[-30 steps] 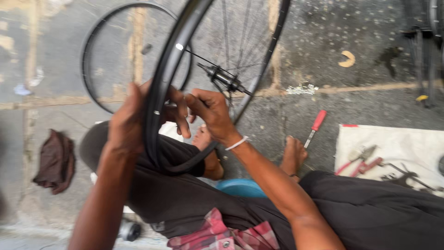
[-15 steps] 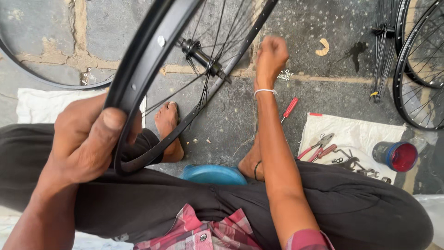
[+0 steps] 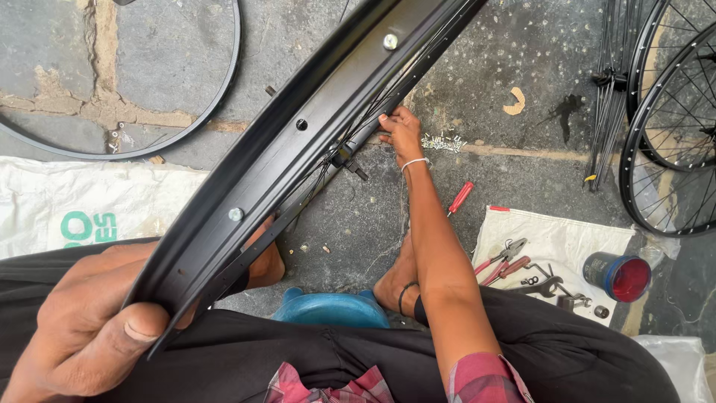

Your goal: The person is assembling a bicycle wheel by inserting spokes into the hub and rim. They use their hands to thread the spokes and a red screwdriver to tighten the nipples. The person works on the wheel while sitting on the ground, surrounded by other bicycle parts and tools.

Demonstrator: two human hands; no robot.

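The left hand [image 3: 86, 328] is clamped on the near edge of a black rim [image 3: 298, 149], thumb pressed on its outer face, and the rim runs up and away over the lap towards the top of the view. The right hand [image 3: 401, 133] reaches out to the spokes [image 3: 350, 145] at the rim's far side with its fingers closed on them. On the floor to the right lie a red screwdriver [image 3: 460, 198], a white sack [image 3: 556, 242] bearing pliers [image 3: 501, 259], and a blue tin [image 3: 617, 276].
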